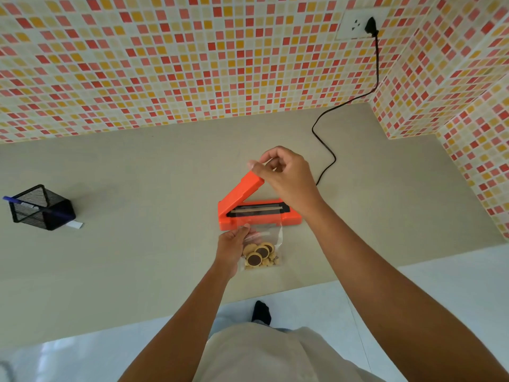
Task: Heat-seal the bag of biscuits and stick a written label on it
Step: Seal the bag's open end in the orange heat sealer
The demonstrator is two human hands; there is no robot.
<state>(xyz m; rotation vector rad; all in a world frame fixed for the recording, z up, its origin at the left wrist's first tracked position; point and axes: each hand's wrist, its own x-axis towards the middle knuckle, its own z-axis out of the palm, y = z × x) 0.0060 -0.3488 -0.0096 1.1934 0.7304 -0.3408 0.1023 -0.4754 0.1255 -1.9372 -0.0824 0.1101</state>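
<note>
An orange heat sealer (286, 220) lies on the beige counter (137, 175) with its lid (242, 190) raised at an angle. My right hand (286, 175) pinches the lid's free end between thumb and fingers. A clear plastic bag (271, 238) with round biscuits (260, 256) lies just in front of the sealer, its top edge at the sealer's front. My left hand (234, 245) holds the bag's left side, fingers curled over the plastic.
A black mesh pen holder (41, 208) with a blue pen (11, 199) stands at the left, a white label strip (75, 224) beside it. The sealer's black cord (326, 150) runs back to a wall socket (358, 24). Tiled walls close the back and right.
</note>
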